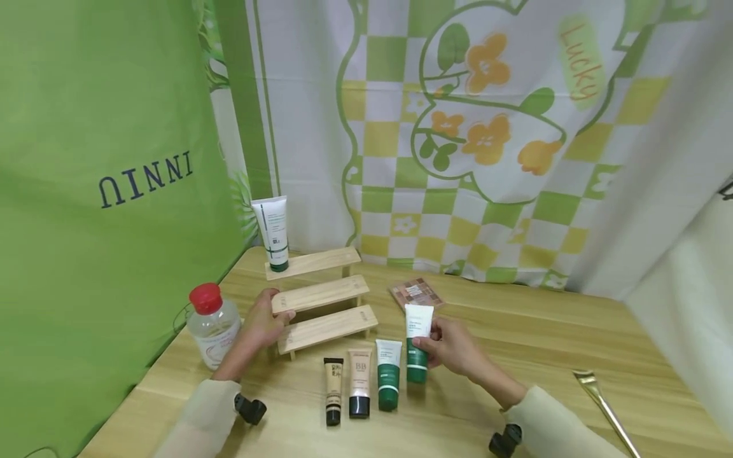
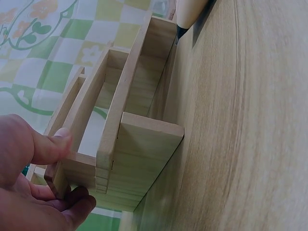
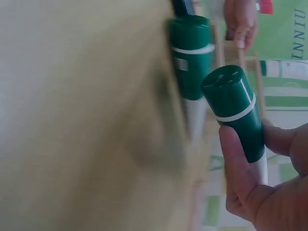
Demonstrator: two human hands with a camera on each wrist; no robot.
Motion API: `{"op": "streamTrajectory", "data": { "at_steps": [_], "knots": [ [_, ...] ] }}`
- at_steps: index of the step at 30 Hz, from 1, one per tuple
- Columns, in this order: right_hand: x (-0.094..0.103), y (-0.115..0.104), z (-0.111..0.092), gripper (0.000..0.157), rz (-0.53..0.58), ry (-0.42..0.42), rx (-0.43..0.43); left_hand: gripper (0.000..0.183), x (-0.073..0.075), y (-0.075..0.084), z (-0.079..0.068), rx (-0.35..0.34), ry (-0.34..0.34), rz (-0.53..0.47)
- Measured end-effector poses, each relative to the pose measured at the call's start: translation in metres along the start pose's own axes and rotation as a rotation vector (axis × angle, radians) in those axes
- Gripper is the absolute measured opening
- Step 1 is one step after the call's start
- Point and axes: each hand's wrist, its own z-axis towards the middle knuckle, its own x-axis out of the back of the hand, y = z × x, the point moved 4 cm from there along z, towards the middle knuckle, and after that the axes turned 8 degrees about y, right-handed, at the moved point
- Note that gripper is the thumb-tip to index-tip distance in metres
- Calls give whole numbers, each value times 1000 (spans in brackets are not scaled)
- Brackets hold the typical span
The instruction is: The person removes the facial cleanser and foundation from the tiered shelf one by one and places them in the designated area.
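Note:
My left hand point(image 1: 265, 321) grips the left end of the middle step of a three-step wooden stand point(image 1: 321, 294), thumb over the board and fingers beneath, as the left wrist view shows. In my right hand point(image 1: 455, 346) is a white and green squeeze tube point(image 1: 417, 367), pinched between thumb and fingers with its green cap down, above the table. Just left of it stands a similar green and white tube point(image 1: 389, 375). Beside that are a beige BB cream tube point(image 1: 359, 378) and a small black-capped tube point(image 1: 334, 388). A larger white tube point(image 1: 275, 229) stands on the top step's left end.
A clear bottle with a red cap point(image 1: 214, 331) stands left of my left forearm. Behind the held tube lies a makeup palette point(image 1: 417, 292). A gold-handled brush point(image 1: 607, 410) lies at the right. Green cloth point(image 1: 114, 267) and a patterned curtain point(image 1: 389, 172) border the table.

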Motion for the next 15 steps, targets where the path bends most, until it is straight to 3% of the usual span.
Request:
{"op": "streamTrajectory", "data": {
  "at_steps": [3, 9, 15],
  "knots": [
    [-7, 18, -10, 26, -16, 13, -87, 63, 3, -3, -1, -2, 8, 0],
    [-18, 35, -15, 25, -32, 13, -181, 62, 2, -2, -2, -21, 13, -1],
    [-20, 40, -11, 23, -61, 18, -181, 64, 1, -1, -2, -3, -2, 2]
  ]
}}
